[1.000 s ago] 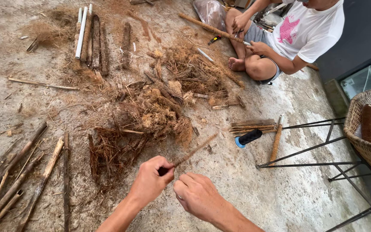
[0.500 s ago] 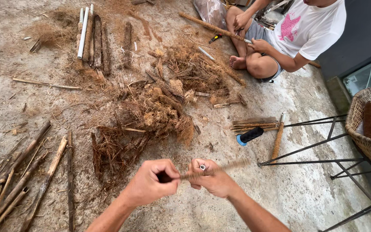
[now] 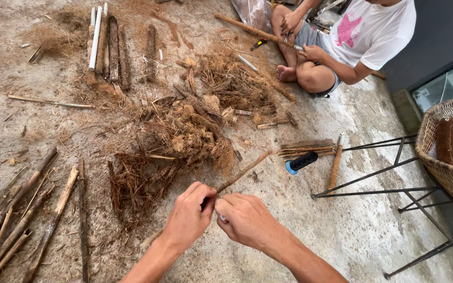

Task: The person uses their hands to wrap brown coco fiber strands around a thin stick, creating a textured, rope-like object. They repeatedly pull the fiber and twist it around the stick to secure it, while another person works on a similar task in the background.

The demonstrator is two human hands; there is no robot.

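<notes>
- The left hand (image 3: pixel 189 216) is closed around the near end of a thin brown stick (image 3: pixel 242 172), with the fingers curled tight on it.
- The right hand (image 3: pixel 247 220) sits just beside the left one, touching it; its fingers are pressed together on the same stick and on a small light object that is too hidden to tell.
- The stick rises from between both hands and points far and to the right, above the concrete floor (image 3: pixel 352 230).
- Just far-left of the hands lies a heap of brown fibres and bark (image 3: pixel 179 141).
- At the near left, some rough sticks (image 3: pixel 22 220) lie in a loose row on the floor.
- To the right of the stick lies a tool with a black and blue handle (image 3: pixel 300 161), near a small bundle of cut strips (image 3: pixel 306 148).
- At the far right, another person in a white shirt (image 3: pixel 373 31) sits on the floor and holds a long stick (image 3: pixel 252 30).
- A wicker basket (image 3: pixel 446 173) stands at the right edge on a metal frame.
</notes>
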